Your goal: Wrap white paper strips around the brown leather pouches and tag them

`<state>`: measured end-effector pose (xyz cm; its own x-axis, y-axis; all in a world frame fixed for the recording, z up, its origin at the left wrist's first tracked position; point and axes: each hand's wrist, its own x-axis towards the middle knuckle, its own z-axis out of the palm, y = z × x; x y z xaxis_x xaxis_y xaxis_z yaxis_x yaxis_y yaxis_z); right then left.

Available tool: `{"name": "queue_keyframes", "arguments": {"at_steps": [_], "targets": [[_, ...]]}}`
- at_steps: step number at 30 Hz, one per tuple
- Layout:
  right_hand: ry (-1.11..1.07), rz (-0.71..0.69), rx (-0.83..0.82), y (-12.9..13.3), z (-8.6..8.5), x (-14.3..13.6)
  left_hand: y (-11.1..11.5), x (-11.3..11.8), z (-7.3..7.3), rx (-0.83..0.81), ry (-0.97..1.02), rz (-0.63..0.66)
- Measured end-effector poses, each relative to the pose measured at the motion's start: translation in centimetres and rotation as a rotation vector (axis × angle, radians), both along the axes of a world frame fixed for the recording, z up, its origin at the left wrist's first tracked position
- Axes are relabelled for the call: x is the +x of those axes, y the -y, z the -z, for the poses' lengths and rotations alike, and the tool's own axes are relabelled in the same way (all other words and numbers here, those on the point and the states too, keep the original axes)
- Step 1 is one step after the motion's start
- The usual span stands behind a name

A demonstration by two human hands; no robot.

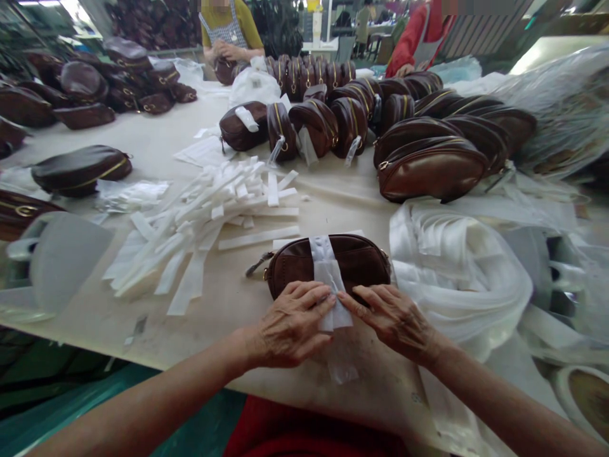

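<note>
A dark brown oval bag (pixel 359 257) lies on the table before me, a white strip (pixel 328 266) running over its middle and down past its near edge. My left hand (pixel 297 324) rests on the bag's near side, fingertips on the strip, fingers stretched out. From the right, my right hand (pixel 392 317) touches the same strip with its index finger, the other fingers spread against the bag. A zipper pull (pixel 259 263) sticks out at the bag's left end. Below the hands, a clear piece of tape or film (pixel 342 367) lies on the table.
White strips (pixel 190 222) are heaped at left centre. A roll of white foam sheet (pixel 457 273) sits to the right. Finished-looking brown bags (pixel 428 168) stand in rows behind; more bags (pixel 83 86) are piled back left. Two people (pixel 231 32) stand across the table.
</note>
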<state>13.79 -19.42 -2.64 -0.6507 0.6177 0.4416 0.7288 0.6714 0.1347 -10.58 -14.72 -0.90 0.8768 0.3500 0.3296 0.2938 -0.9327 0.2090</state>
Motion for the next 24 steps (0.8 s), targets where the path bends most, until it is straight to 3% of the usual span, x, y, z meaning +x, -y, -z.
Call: {"name": "queue_keyframes", "arguments": {"at_steps": [4,15,20,24], "targets": [[0.003,-0.005,-0.006,0.0,0.2,0.1,0.4,0.9,-0.4,-0.091,0.085,-0.13],[-0.051,0.011,-0.015,0.2,0.4,-0.2,1.3,3.2,1.8,0.03,0.207,-0.371],[-0.095,0.042,-0.038,0.3,0.5,-0.4,1.9,3.5,2.6,0.144,0.244,-0.36],[-0.124,0.077,-0.029,2.4,0.4,-0.7,2.0,3.4,2.8,0.199,0.258,-0.347]]}}
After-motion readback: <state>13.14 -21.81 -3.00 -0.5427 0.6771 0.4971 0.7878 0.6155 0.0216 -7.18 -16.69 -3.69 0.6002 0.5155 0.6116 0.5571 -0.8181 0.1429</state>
